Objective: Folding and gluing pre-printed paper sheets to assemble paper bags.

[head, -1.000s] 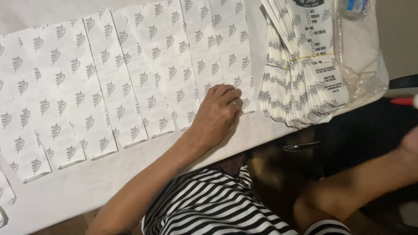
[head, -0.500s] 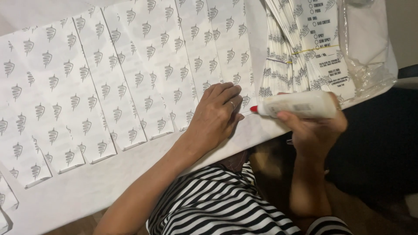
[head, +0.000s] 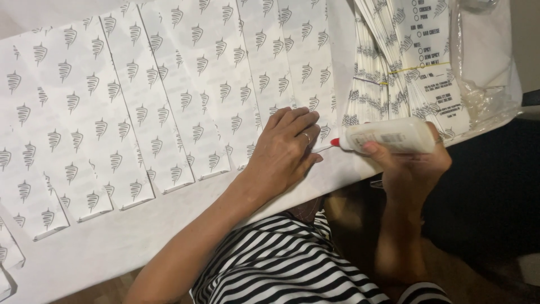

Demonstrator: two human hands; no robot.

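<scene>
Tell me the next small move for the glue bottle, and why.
Probably ease the white plastic glue bottle in the right hand slightly left, so its red tip touches the patterned white paper strip that the left hand pins flat; the tip sits just off the fingers.

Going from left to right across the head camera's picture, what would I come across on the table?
Overlapping patterned paper sheets → left hand pressed flat on them → white glue bottle with a red tip, held by the right hand → banded stack of printed paper sleeves → clear plastic bag.
</scene>
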